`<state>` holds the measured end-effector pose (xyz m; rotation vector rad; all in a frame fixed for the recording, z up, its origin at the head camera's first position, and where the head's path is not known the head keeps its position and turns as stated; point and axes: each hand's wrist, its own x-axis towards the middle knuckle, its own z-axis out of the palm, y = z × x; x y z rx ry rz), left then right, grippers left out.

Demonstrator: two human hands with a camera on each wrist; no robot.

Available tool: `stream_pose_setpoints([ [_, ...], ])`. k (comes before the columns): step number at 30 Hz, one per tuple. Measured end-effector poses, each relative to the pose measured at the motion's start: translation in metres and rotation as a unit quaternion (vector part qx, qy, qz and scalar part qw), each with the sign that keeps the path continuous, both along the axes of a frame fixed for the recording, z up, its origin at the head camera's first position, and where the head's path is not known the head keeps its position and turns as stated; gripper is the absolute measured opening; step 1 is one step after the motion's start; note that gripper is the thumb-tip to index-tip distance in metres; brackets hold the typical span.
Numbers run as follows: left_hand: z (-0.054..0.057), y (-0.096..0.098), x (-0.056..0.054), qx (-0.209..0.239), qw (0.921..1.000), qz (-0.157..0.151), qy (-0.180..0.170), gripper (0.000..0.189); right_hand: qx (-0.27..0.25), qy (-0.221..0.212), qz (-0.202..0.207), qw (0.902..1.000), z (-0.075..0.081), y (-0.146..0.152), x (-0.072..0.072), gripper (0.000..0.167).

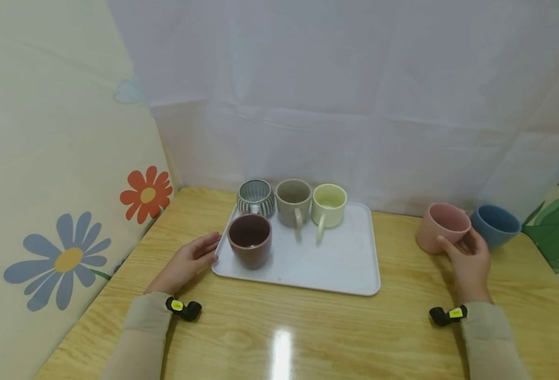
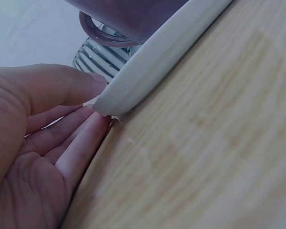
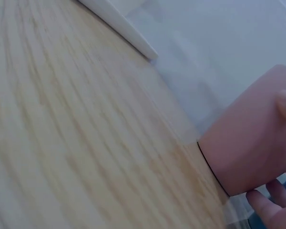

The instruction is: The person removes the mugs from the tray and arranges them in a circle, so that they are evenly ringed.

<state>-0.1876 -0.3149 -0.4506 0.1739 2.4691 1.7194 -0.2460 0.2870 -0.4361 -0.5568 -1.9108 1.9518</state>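
Note:
At the right, my right hand (image 1: 471, 264) grips the pink cup (image 1: 440, 229), its thumb on the near side and the other fingers round the back right. The cup stands upright; the right wrist view shows its base (image 3: 214, 174) close to the tabletop. A blue cup (image 1: 495, 227) is just beyond that hand. My left hand (image 1: 189, 261) holds the left edge of the white tray (image 1: 317, 269), with thumb (image 2: 95, 85) and fingertips at the rim. Nearest to it on the tray is a brown-purple mug (image 1: 250, 243), whose handle (image 2: 107, 38) shows in the left wrist view.
Along the tray's back stand a ribbed grey glass cup (image 1: 256, 198), a grey-brown mug (image 1: 294, 203) and a pale yellow-green mug (image 1: 329, 206), handles toward me. A pale cloth (image 1: 308, 105) hangs behind the wooden table (image 1: 241, 327); a flower-patterned cloth (image 1: 47, 174) borders the left.

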Motion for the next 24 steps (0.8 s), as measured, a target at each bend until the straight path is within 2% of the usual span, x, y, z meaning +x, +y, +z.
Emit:
stream_pose_setpoints([
  [6,-0.001,0.001,0.0,0.004,1.0,-0.001,0.0,0.065,-0.011,0.05,-0.034,0.9981,-0.004,0.003,0.004,0.064],
  [11,-0.001,0.001,0.0,0.004,1.0,-0.002,0.007,0.064,-0.051,0.099,-0.063,0.9918,-0.009,0.007,0.003,0.041],
  [15,-0.001,0.001,0.0,-0.005,0.9999,0.0,0.01,0.064,-0.089,0.131,-0.073,0.9848,-0.011,0.009,0.001,0.029],
  [19,0.001,0.001,0.0,-0.015,0.9999,-0.001,0.007,0.065,-0.116,0.149,-0.072,0.9794,-0.012,0.01,0.001,0.025],
  [24,0.002,0.0,-0.001,-0.016,0.9999,-0.003,0.003,0.066,-0.109,0.15,-0.087,0.9788,-0.012,0.01,0.001,0.02],
])
